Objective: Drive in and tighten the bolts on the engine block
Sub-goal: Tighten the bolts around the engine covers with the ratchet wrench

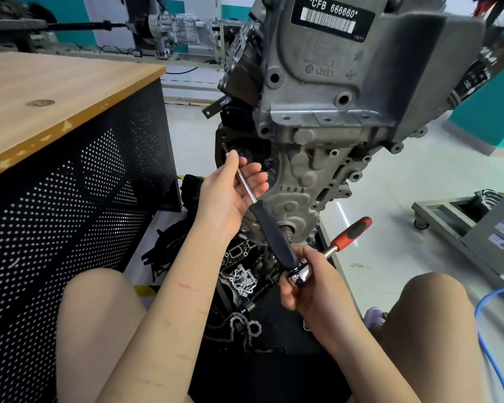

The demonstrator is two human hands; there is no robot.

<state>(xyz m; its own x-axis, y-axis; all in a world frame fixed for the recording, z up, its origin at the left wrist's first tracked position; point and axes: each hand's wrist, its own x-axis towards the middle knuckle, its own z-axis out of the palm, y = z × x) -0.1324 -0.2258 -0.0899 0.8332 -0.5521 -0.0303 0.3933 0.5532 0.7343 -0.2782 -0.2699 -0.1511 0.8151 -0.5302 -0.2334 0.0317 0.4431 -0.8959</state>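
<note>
Engine block (312, 117) hanging big and grey right in front, its lower cover face just beyond both hands. Left hand (230, 193) is up beside the block's left flank, fingers curled loosely round the shiny shaft of a long driver (262, 216), thumb laid along the steel near the tip. The driver's black handle slants down to the right and meets the right hand (306, 283), which grips the chrome head of a ratchet (329, 251) below the block's bottom edge; the red-and-black ratchet handle sticks up to the right, clear of the fingers. Loose parts and a chain (245, 327) lie on the dark tray underneath, between the knees. Wooden-topped bench (56, 91) stands left.
</note>
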